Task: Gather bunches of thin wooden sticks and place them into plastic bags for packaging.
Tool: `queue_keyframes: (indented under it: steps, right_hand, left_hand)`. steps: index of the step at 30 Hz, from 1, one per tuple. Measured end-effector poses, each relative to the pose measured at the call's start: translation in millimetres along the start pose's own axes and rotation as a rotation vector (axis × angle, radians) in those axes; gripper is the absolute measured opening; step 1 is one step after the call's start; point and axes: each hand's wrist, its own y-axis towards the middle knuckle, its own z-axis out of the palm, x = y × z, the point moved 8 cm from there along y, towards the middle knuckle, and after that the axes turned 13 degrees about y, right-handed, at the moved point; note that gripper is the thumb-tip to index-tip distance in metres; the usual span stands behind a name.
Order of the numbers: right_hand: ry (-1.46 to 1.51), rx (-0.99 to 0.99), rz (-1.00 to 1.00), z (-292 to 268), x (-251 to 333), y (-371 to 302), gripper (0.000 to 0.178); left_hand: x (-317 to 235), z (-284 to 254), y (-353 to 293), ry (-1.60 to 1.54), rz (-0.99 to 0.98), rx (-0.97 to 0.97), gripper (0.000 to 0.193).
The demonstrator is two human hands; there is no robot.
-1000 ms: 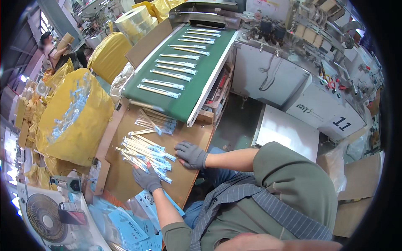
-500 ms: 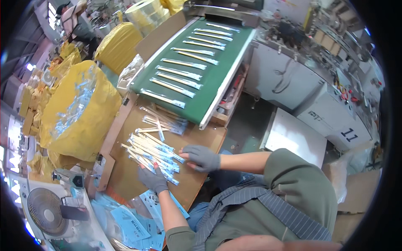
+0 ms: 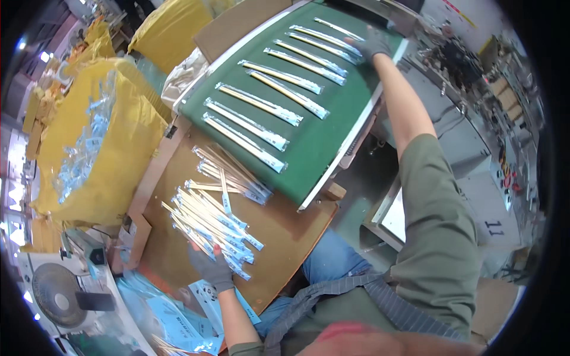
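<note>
Thin paired wooden chopsticks [image 3: 191, 209] in clear, blue-ended wrappers lie in a loose pile on the brown tabletop. My left hand [image 3: 212, 268], in a grey fingerless glove, touches the pile's near left edge with thumb and fingers apart. Over the far right part of the green conveyor belt [image 3: 214, 157], my right hand [image 3: 375, 45] reaches with its fingers spread, in a matching glove. Its fingertips are at the right end of a wrapped pair of chopsticks [image 3: 332, 26]; whether they touch it is hard to tell. Several more wrapped pairs [image 3: 244, 142] lie slantwise in a row along the belt.
On the left a large yellow sack [image 3: 127, 172] holds clear and blue wrappers. Blue printed packaging sheets [image 3: 172, 317] lie at the lower left, beside a fan [image 3: 58, 296]. A cardboard sheet [image 3: 237, 26] borders the belt's far left; grey cabinets [image 3: 442, 139] stand at right.
My right hand has gone from beside the chopstick pile up to the belt's far right. My left hand stays at the pile. The view has shifted, and the belt now appears nearer.
</note>
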Motion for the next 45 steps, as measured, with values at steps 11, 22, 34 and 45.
queue_keyframes:
  steps: [11, 22, 34, 45]
  right_hand:
    - [0.435, 0.524, -0.947, 13, 204, -224, 0.061]
    - [0.504, 0.911, -0.196, 87, 311, -377, 0.098]
    - [1.483, 1.404, 0.066, 57, 366, -512, 0.057]
    - [1.807, 1.345, -0.604, -86, 337, -489, 0.098]
  left_hand:
    - [-11, -14, 5, 0.022, 0.133, -0.058, 0.062]
    - [-27, -12, 46, -0.766, -0.43, 0.252, 0.056]
    - [-11, -12, 63, -1.406, -0.593, 0.225, 0.034]
    - [-46, -93, 20, -1.419, 0.019, 0.247, 0.081]
